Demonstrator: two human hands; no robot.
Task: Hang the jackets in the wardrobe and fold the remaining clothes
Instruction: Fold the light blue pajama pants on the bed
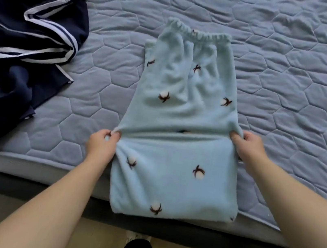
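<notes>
Lying crumpled on the left of the quilted blue mattress (274,66): a navy track garment with white stripes (34,28), one end draped to the near edge. Left hand (102,143) pinches the left edge of the light-blue fleece pajama pants (186,84) at a cross fold. Pants sit mid-bed, apart from the navy garment, elastic waistband on the far side, near folded section overhanging the mattress edge. Right hand (248,148) pinches the right edge at the same fold.
</notes>
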